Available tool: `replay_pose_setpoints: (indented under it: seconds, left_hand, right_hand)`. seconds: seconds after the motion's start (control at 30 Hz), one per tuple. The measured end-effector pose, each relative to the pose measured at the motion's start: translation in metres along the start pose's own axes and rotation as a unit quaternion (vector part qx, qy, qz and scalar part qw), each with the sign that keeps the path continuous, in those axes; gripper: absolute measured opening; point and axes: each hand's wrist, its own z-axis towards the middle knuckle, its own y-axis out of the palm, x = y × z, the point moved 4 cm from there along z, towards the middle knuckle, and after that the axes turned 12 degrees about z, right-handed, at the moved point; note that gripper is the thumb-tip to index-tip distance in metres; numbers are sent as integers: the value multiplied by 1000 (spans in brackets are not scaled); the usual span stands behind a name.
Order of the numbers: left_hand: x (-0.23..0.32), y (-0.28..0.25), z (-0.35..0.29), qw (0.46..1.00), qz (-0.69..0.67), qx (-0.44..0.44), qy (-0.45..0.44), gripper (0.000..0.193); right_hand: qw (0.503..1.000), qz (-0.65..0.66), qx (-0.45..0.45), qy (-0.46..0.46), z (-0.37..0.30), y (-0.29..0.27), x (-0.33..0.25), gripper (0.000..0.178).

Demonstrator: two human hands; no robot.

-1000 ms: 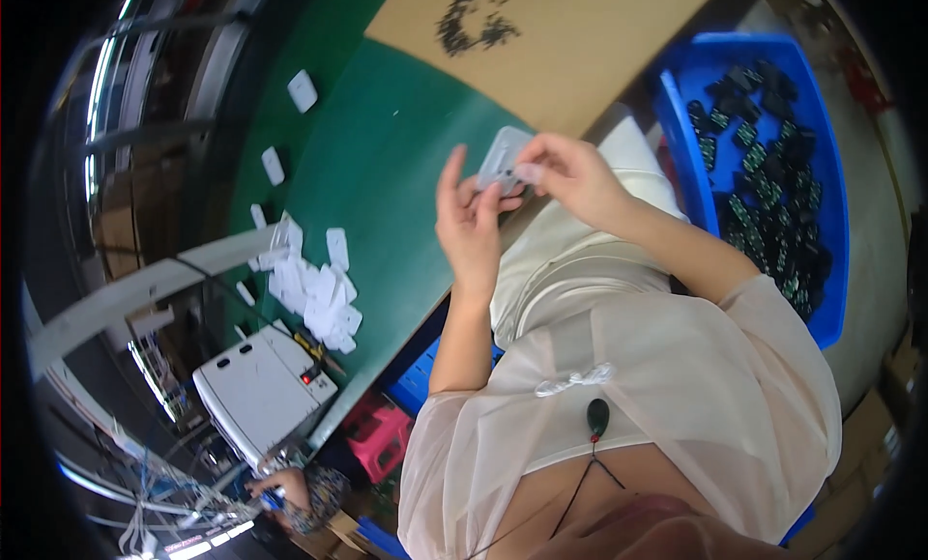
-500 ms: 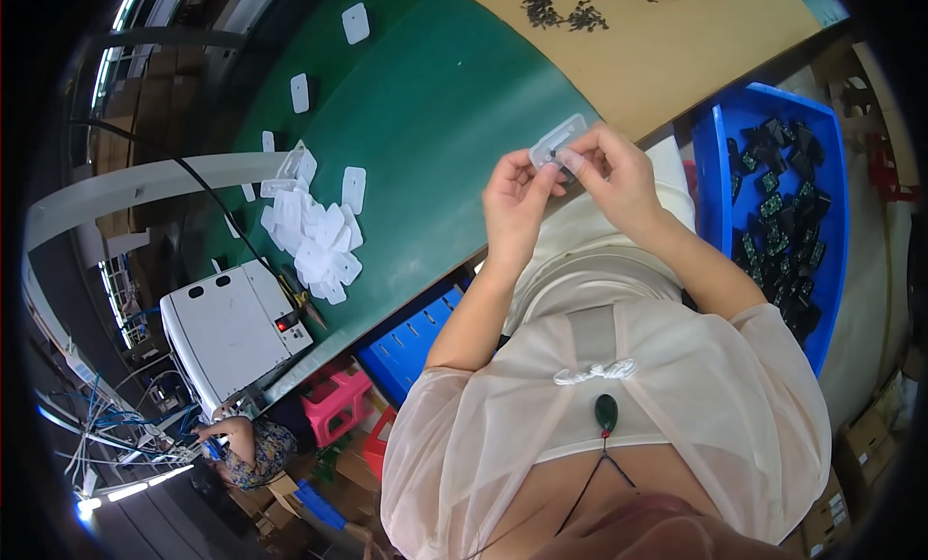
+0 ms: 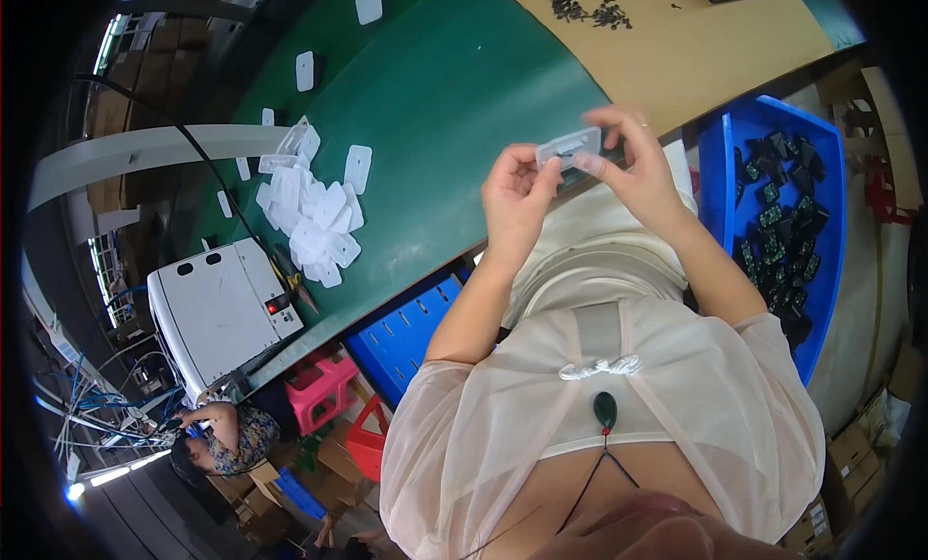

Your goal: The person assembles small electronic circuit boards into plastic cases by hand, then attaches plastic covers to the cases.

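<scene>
A small translucent white plastic plate (image 3: 578, 141) with rounded corners and a slot is in my left hand (image 3: 519, 195), pinched at its left end between thumb and fingers. There seems to be a small dark piece at the slot, too small to name. My right hand (image 3: 640, 169) is at the plate's right end. Its thumb lies against or just in front of the lower edge, and its fingers are spread apart above, slightly blurred. Both hands are over the near edge of the green table (image 3: 435, 159).
A heap of similar white plates (image 3: 314, 217) lies left on the table, beside a white machine (image 3: 222, 314). Small black parts (image 3: 590, 4) lie on a tan board (image 3: 667, 67). On the right, a blue bin (image 3: 713, 183) holds black pieces with green boards. Another person (image 3: 237, 439) sits at lower left.
My right hand's fingers have opened and lifted away from the plate, where they were pinching near its middle. The plate has shifted slightly right, still in my left hand.
</scene>
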Motion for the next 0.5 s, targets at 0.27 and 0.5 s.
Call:
replay_pose_setpoints:
  seconds: [0.27, 0.5]
  left_hand:
    - [1, 2, -4, 997, -7, -67, -26, 11]
    - [-5, -1, 5, 999, -27, -31, -35, 17]
  right_hand:
    - [943, 232, -155, 182, -4, 6, 24, 19]
    - [950, 253, -134, 123, -7, 10, 31, 21]
